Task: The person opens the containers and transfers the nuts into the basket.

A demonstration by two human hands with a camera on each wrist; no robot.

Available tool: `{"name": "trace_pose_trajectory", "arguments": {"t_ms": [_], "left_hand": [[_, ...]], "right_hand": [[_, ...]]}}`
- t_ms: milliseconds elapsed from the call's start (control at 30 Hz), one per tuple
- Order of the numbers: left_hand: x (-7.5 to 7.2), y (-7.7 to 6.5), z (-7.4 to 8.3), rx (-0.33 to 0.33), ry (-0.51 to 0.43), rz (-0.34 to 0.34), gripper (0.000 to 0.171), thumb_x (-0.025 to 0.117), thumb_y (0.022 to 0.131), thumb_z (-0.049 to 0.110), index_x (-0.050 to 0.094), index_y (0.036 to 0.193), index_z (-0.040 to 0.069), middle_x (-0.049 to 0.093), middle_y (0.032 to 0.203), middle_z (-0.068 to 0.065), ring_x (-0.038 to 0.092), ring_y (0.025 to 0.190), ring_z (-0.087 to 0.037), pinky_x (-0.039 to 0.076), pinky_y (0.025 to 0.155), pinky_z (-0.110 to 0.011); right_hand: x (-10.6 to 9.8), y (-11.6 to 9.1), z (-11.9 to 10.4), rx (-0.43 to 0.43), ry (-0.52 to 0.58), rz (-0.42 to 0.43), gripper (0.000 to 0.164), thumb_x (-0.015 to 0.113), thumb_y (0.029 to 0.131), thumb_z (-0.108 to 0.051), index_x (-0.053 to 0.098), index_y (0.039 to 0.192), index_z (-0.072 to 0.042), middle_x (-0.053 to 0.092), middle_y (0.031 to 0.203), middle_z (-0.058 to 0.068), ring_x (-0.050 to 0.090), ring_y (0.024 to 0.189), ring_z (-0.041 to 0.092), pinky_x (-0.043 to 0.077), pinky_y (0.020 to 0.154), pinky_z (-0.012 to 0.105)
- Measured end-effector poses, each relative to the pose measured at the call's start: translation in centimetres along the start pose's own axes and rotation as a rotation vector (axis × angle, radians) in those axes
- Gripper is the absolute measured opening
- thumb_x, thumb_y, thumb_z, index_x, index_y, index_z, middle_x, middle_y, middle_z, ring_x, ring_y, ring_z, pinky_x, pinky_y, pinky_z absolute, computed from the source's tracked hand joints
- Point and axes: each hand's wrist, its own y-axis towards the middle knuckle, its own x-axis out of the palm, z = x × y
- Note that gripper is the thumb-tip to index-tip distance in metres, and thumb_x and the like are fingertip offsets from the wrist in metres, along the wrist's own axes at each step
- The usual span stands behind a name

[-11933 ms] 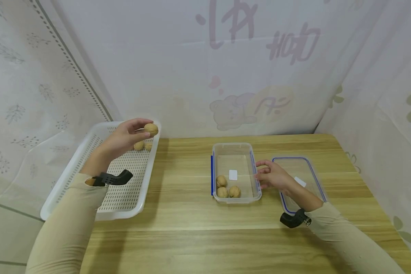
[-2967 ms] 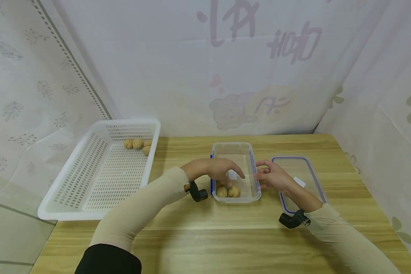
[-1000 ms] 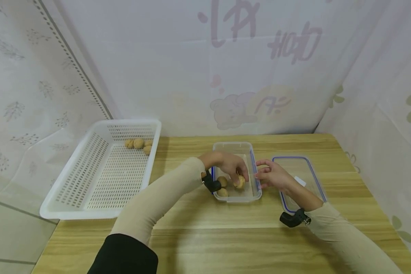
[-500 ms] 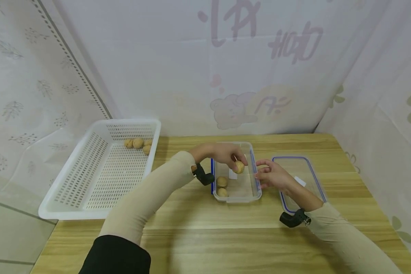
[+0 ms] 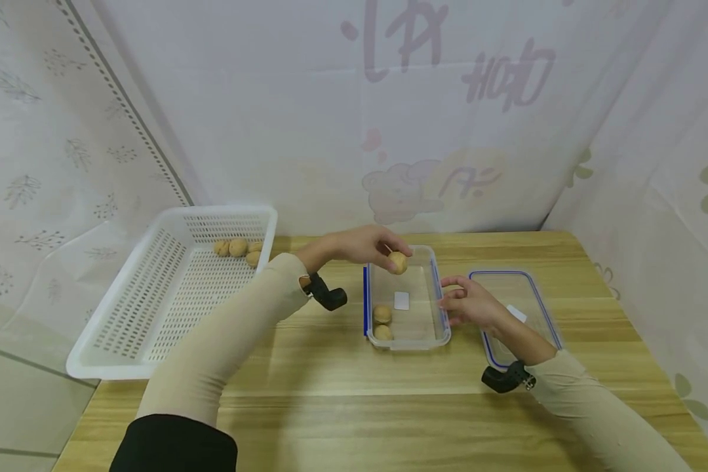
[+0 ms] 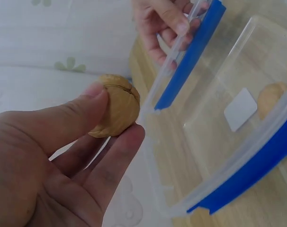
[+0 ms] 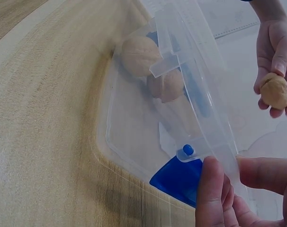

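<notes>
My left hand (image 5: 368, 246) pinches a walnut (image 5: 398, 262) between thumb and fingertips, raised over the far end of a clear plastic food container (image 5: 410, 343). In the left wrist view the walnut (image 6: 119, 105) shows its seam, thumb on one side and fingers beneath. Two walnuts (image 5: 382, 313) lie at the container's near left corner, beside a white label (image 5: 401, 301). My right hand (image 5: 472, 303) grips the container's right side. The right wrist view shows the right thumb and fingers (image 7: 210, 189) on either side of the clear wall, by a blue clip (image 7: 179, 177).
A white perforated basket (image 5: 171, 295) stands at the left with several walnuts (image 5: 238, 247) in its far right corner. The clear lid (image 5: 510, 295) with a blue seal lies right of the container, partly under the right forearm. A printed curtain (image 5: 307, 131) hangs behind the wooden table (image 5: 342, 419).
The left hand, over the basket with a walnut at first, later reached into the container, took a walnut from its near side and lifted it up and away. The right hand stays put.
</notes>
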Motion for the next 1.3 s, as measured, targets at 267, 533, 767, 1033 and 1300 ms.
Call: {"name": "trace_pose_trajectory", "arguments": {"t_ms": [267,533,767,1033,1300], "left_hand": [[-1.6,-2.6,0.1,-0.051,-0.058,0.082,0.042,0.068,0.098,0.009,0.06,0.139,0.001,0.056,0.145,-0.012,0.056,0.128,-0.026,0.049,0.103,-0.032],[-3.3,-5.7,0.2,-0.079,-0.11,0.166,0.043,0.067,0.099,0.007,0.059,0.14,0.0,0.063,0.133,-0.014,0.062,0.122,-0.029,0.052,0.102,-0.043],[-5.3,-9.0,-0.4,-0.109,-0.141,0.247,0.042,0.067,0.099,0.007,0.059,0.14,0.002,0.063,0.133,-0.012,0.061,0.123,-0.028,0.051,0.101,-0.041],[-7.3,-13.6,-1.4,-0.19,-0.118,0.364,0.045,0.067,0.101,0.015,0.057,0.144,0.009,0.053,0.148,-0.01,0.052,0.133,-0.027,0.042,0.111,-0.049],[-8.2,-18.0,-3.4,-0.255,-0.132,0.455,0.047,0.065,0.102,0.019,0.054,0.147,0.012,0.048,0.152,-0.006,0.048,0.137,-0.026,0.037,0.114,-0.05]], "right_hand": [[0.0,0.0,0.0,-0.004,-0.007,-0.001,0.054,0.062,0.099,-0.002,0.034,0.145,0.006,0.063,0.104,0.011,0.065,0.087,0.017,0.062,0.071,0.032],[0.0,0.0,0.0,-0.007,-0.017,-0.004,0.054,0.062,0.1,-0.002,0.034,0.146,0.006,0.062,0.101,0.009,0.065,0.086,0.017,0.062,0.07,0.031],[0.0,0.1,0.1,-0.005,-0.001,0.0,0.053,0.062,0.099,-0.001,0.035,0.144,0.006,0.063,0.101,0.009,0.065,0.084,0.017,0.062,0.069,0.031],[0.0,0.0,0.0,-0.009,0.001,-0.004,0.053,0.061,0.099,-0.001,0.034,0.145,0.006,0.061,0.101,0.009,0.065,0.084,0.016,0.061,0.069,0.031],[0.0,0.1,0.0,0.001,-0.002,0.0,0.055,0.063,0.099,-0.002,0.034,0.145,0.005,0.062,0.104,0.011,0.065,0.086,0.018,0.061,0.069,0.031]]}}
